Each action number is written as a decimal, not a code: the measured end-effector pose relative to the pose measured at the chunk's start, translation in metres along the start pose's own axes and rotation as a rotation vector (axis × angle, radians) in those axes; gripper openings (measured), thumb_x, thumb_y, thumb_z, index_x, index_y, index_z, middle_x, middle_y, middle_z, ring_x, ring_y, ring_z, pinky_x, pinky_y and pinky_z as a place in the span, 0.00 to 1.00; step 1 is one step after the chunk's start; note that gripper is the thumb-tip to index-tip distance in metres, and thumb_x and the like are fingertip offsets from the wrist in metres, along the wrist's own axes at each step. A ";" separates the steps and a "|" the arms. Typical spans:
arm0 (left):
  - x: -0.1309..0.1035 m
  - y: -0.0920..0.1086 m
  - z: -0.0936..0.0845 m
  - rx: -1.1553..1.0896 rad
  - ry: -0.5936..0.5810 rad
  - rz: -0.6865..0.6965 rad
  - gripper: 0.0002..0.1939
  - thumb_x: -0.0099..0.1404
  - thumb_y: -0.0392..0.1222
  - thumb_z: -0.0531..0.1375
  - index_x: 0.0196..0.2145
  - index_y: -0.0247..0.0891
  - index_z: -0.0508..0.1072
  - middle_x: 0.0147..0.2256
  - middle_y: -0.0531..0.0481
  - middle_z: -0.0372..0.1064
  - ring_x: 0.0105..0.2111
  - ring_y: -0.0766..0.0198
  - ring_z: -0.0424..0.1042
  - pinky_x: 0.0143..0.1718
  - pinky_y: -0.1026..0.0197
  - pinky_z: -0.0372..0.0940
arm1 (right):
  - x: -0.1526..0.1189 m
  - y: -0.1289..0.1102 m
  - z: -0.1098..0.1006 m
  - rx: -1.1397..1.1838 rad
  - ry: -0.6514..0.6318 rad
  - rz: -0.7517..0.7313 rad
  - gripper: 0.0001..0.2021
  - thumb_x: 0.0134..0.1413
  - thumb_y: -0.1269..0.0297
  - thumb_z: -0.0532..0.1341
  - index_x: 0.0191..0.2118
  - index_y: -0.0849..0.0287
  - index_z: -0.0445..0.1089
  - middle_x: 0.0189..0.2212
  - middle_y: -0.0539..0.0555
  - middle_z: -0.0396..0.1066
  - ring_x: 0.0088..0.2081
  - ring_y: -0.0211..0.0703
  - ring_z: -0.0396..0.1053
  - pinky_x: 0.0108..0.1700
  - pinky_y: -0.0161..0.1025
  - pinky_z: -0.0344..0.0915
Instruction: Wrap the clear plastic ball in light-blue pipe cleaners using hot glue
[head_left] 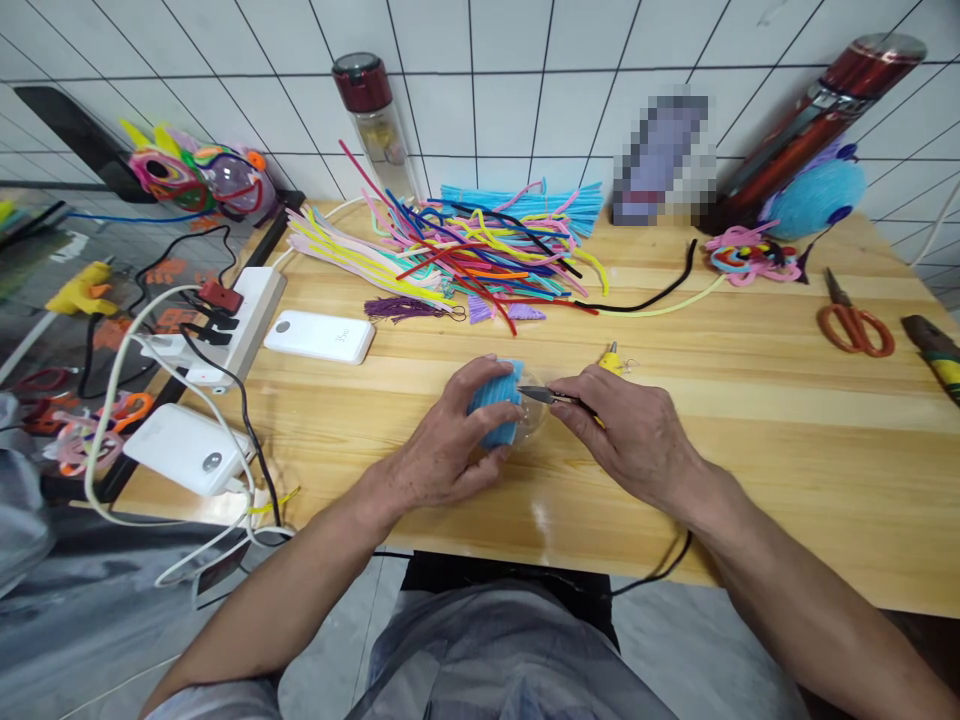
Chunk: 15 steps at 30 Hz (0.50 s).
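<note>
My left hand (463,430) is wrapped round a clear ball (532,408) whose left part is covered with blue pipe cleaners (495,403). In my right hand (634,430) are small snips (541,395), held from the right with the fingers closed on the handles. The tips of the snips meet the right edge of the blue covering. Behind my right hand, the yellow nozzle end of a glue gun (612,358) shows; the rest of it is hidden.
Behind my hands lies a pile of coloured pipe cleaners (487,245). White power banks (321,336) and a power strip (247,320) with cables are at the left. Orange-handled scissors (855,325) lie at the right, near a red flask (825,120) and a blue ball (821,195).
</note>
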<state>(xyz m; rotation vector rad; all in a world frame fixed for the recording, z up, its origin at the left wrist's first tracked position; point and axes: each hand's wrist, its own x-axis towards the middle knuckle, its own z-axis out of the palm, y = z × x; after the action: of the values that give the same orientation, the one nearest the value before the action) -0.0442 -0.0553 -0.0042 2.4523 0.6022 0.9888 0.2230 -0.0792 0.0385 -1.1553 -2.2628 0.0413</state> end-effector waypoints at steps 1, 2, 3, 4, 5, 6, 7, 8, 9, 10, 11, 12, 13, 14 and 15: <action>0.000 0.000 0.000 0.002 0.001 0.002 0.32 0.69 0.32 0.63 0.67 0.50 0.61 0.72 0.36 0.51 0.75 0.40 0.53 0.72 0.29 0.62 | 0.000 0.000 0.000 -0.003 -0.001 -0.004 0.13 0.79 0.61 0.56 0.51 0.59 0.76 0.34 0.52 0.79 0.31 0.40 0.76 0.31 0.37 0.63; 0.000 0.000 0.000 0.003 0.002 0.001 0.32 0.69 0.32 0.63 0.67 0.50 0.61 0.72 0.36 0.50 0.75 0.40 0.53 0.72 0.29 0.62 | 0.000 0.000 0.001 -0.007 0.000 -0.005 0.13 0.79 0.61 0.56 0.51 0.59 0.76 0.34 0.52 0.78 0.31 0.40 0.76 0.31 0.37 0.63; 0.000 0.000 0.000 0.003 0.003 0.002 0.32 0.68 0.32 0.62 0.67 0.50 0.61 0.72 0.36 0.50 0.75 0.40 0.53 0.72 0.30 0.62 | 0.000 0.000 0.001 -0.009 0.001 -0.007 0.13 0.79 0.61 0.56 0.51 0.59 0.76 0.34 0.52 0.78 0.31 0.39 0.76 0.31 0.36 0.63; 0.000 0.000 0.001 0.001 0.004 0.003 0.33 0.68 0.31 0.62 0.66 0.49 0.61 0.72 0.36 0.51 0.75 0.40 0.53 0.72 0.29 0.62 | -0.001 0.000 0.001 -0.011 0.002 -0.007 0.13 0.80 0.60 0.56 0.51 0.58 0.76 0.33 0.52 0.78 0.31 0.39 0.76 0.31 0.36 0.62; 0.000 0.000 0.001 -0.001 0.004 0.003 0.32 0.68 0.31 0.62 0.66 0.49 0.61 0.71 0.36 0.51 0.75 0.40 0.53 0.72 0.29 0.62 | -0.001 0.000 0.002 -0.013 0.000 -0.006 0.13 0.80 0.60 0.56 0.51 0.58 0.76 0.33 0.52 0.78 0.31 0.39 0.76 0.31 0.36 0.62; 0.000 0.000 0.001 -0.003 0.002 0.005 0.32 0.68 0.30 0.62 0.66 0.48 0.62 0.71 0.35 0.51 0.75 0.40 0.53 0.72 0.29 0.61 | -0.002 0.000 0.002 -0.015 -0.002 -0.003 0.13 0.80 0.60 0.55 0.51 0.58 0.76 0.34 0.52 0.78 0.31 0.39 0.76 0.31 0.36 0.62; 0.001 0.000 0.000 -0.004 0.001 0.007 0.32 0.67 0.30 0.62 0.66 0.48 0.62 0.71 0.35 0.51 0.75 0.40 0.53 0.72 0.28 0.61 | -0.002 0.000 0.002 -0.018 -0.005 0.002 0.13 0.80 0.59 0.55 0.51 0.58 0.76 0.34 0.52 0.79 0.32 0.39 0.76 0.31 0.36 0.62; 0.001 0.000 0.000 -0.005 0.000 0.009 0.33 0.67 0.30 0.62 0.66 0.47 0.62 0.71 0.35 0.51 0.75 0.39 0.53 0.72 0.28 0.61 | -0.002 0.000 0.002 -0.021 -0.009 0.010 0.14 0.80 0.59 0.55 0.51 0.57 0.76 0.34 0.52 0.79 0.32 0.39 0.76 0.31 0.36 0.62; 0.001 0.000 0.000 -0.005 0.000 0.008 0.33 0.67 0.30 0.63 0.66 0.48 0.62 0.71 0.35 0.51 0.75 0.39 0.53 0.72 0.28 0.61 | -0.002 0.000 0.002 -0.022 -0.011 0.018 0.14 0.80 0.58 0.54 0.51 0.57 0.76 0.34 0.52 0.79 0.32 0.40 0.77 0.31 0.36 0.62; 0.001 0.001 0.000 -0.004 0.000 0.005 0.33 0.67 0.30 0.63 0.66 0.48 0.61 0.71 0.36 0.51 0.75 0.39 0.53 0.72 0.28 0.61 | -0.001 0.000 0.002 -0.021 -0.010 0.025 0.15 0.81 0.58 0.54 0.50 0.57 0.76 0.34 0.52 0.79 0.32 0.40 0.77 0.31 0.36 0.63; 0.001 0.001 -0.001 -0.002 -0.002 0.003 0.33 0.68 0.31 0.63 0.66 0.49 0.61 0.71 0.36 0.51 0.75 0.40 0.53 0.72 0.28 0.61 | -0.001 0.000 0.002 -0.016 -0.006 0.031 0.15 0.81 0.57 0.54 0.50 0.57 0.76 0.34 0.52 0.79 0.32 0.40 0.77 0.31 0.36 0.63; 0.001 0.001 -0.001 0.000 -0.003 0.002 0.33 0.68 0.31 0.62 0.66 0.49 0.61 0.71 0.36 0.51 0.75 0.40 0.53 0.72 0.28 0.61 | 0.000 0.000 0.001 -0.008 -0.001 0.032 0.15 0.81 0.57 0.53 0.50 0.57 0.76 0.34 0.52 0.79 0.32 0.39 0.77 0.31 0.36 0.63; 0.001 0.001 -0.001 0.002 -0.004 0.001 0.32 0.68 0.31 0.62 0.66 0.48 0.61 0.71 0.36 0.51 0.75 0.40 0.53 0.72 0.29 0.61 | 0.000 0.000 0.001 0.000 0.005 0.031 0.15 0.81 0.57 0.53 0.49 0.57 0.76 0.34 0.52 0.79 0.31 0.39 0.76 0.31 0.36 0.63; 0.001 0.001 -0.001 0.003 -0.006 0.002 0.32 0.68 0.31 0.62 0.66 0.48 0.61 0.71 0.35 0.51 0.75 0.40 0.53 0.72 0.29 0.61 | 0.000 0.000 0.001 0.008 0.010 0.028 0.15 0.81 0.58 0.53 0.49 0.57 0.76 0.34 0.52 0.79 0.31 0.39 0.76 0.31 0.36 0.63; 0.001 0.001 -0.001 0.003 -0.006 0.004 0.32 0.68 0.31 0.62 0.66 0.48 0.61 0.71 0.35 0.51 0.75 0.40 0.53 0.72 0.28 0.61 | 0.001 0.000 0.001 0.013 0.011 0.026 0.15 0.81 0.58 0.53 0.49 0.58 0.76 0.34 0.52 0.79 0.31 0.38 0.76 0.31 0.36 0.63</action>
<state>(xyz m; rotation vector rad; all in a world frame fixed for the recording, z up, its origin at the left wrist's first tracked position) -0.0443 -0.0552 -0.0030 2.4587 0.5970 0.9828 0.2222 -0.0787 0.0382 -1.1751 -2.2343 0.0599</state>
